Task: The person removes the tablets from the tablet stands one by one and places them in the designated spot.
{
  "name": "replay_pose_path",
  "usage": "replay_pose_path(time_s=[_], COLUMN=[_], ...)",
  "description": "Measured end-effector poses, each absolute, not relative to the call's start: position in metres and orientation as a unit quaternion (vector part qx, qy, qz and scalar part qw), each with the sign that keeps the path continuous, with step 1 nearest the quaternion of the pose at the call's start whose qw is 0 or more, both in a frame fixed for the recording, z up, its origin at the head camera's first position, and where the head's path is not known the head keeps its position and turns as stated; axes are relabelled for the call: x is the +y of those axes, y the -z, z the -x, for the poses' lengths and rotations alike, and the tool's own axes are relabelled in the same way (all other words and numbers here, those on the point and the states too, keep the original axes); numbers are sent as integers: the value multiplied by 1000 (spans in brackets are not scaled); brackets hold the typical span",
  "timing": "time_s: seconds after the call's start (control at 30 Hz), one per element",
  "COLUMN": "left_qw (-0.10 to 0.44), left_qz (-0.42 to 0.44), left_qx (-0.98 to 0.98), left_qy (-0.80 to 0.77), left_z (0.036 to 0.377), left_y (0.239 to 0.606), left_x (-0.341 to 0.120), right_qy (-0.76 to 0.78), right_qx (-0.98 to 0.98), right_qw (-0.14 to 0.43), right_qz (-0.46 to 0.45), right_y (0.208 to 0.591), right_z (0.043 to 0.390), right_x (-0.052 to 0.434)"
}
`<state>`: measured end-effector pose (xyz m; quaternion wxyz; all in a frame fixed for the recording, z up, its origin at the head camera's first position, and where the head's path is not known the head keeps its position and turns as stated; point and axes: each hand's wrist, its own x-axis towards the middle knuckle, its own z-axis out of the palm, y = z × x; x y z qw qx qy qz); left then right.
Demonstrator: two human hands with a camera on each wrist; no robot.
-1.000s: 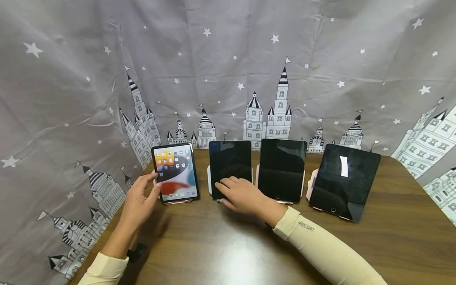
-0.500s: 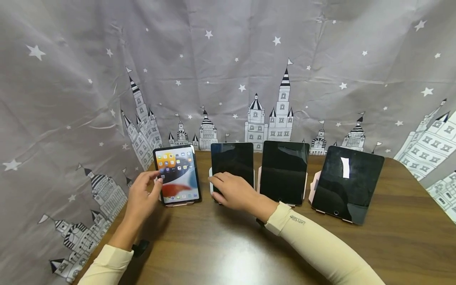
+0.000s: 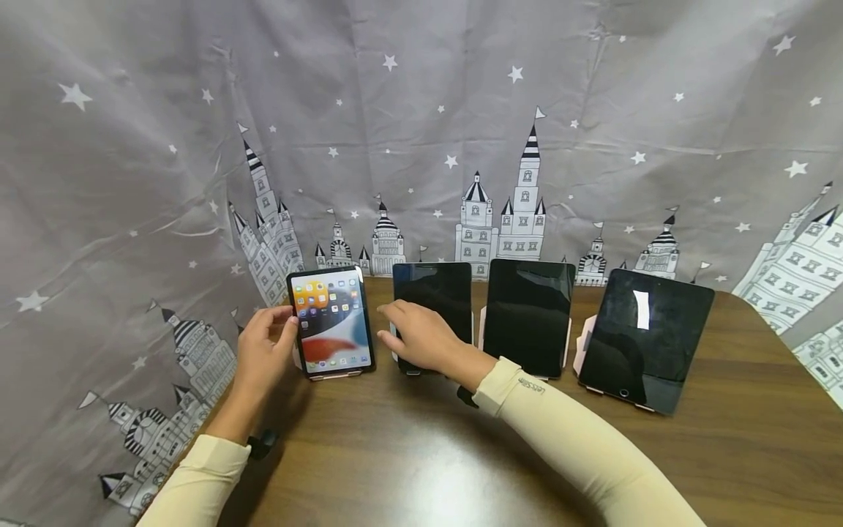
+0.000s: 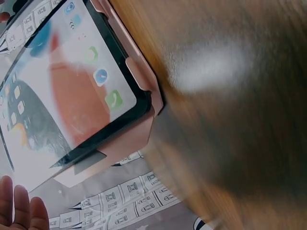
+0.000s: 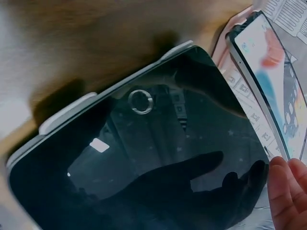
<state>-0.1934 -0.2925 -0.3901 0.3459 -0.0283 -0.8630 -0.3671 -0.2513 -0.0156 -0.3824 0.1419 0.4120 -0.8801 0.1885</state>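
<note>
A lit tablet with app icons leans upright on a pink stand at the left. My left hand is at its left edge, thumb and fingers slightly bent; in the left wrist view several fingertips show beside that edge. Contact there is hard to make out. My right hand hovers before a dark-screened tablet, fingers reaching past its left side toward the lit one. The right wrist view has this dark tablet close up, with a round home button and the hand's reflection. Neither hand visibly holds anything.
Two more dark tablets, one upright and one angled, stand on stands to the right. All are on a brown wooden table. A grey curtain printed with castles and stars hangs behind and at the left.
My right hand has moved left and slightly up, from across the dark tablet's face to past its left edge. The left hand stays by the lit tablet with little movement.
</note>
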Motion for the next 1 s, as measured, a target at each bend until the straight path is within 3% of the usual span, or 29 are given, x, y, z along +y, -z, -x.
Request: replay_pose_path(time_s=[0.5,1.0], left_qw=[328,307], left_qz=[6,-89], left_qx=[-866,-857], left_qy=[377,403], left_z=[208,219], left_y=[391,391], left_x=[-308,-299], right_qy=[-253,-274], right_qx=[-878,-896], right_qw=[146,146], right_qz=[-378,-317], right_y=[374,370], right_z=[262,272], right_x=[-41,-57])
